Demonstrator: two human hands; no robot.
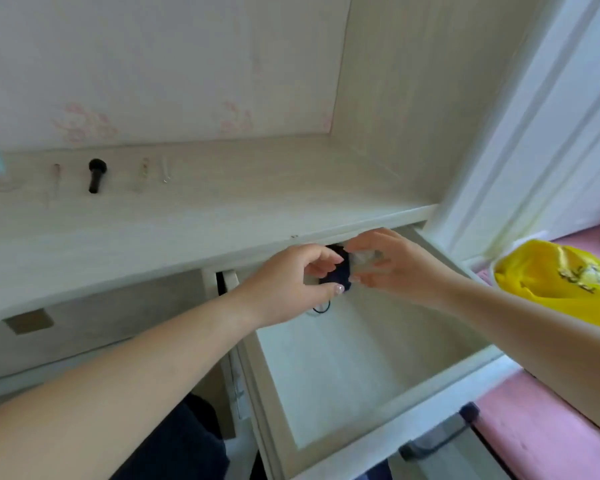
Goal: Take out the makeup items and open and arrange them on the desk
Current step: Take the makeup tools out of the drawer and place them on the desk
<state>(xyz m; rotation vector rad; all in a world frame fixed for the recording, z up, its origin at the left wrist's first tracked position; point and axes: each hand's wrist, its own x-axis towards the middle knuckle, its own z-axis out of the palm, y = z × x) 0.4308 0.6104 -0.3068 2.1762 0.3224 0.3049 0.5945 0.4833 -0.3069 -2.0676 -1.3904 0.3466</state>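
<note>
Dark pouch (340, 271) sits over my open drawer (361, 368); I see the left hand (291, 282) pinching it, the right hand (392, 261) pinching a clear item (364, 258) beside it.

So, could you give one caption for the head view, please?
Both hands hold a dark pouch over the open drawer; a black brush lies on the desk.

A pale wood-grain desk (187, 216) fills the left and centre of the frame, set into an alcove. Behind it, across the top, runs a white wall (153, 64) with faint pink floral prints. A white door frame (534, 133) rises at upper right. Soft daylight falls evenly throughout.
</note>
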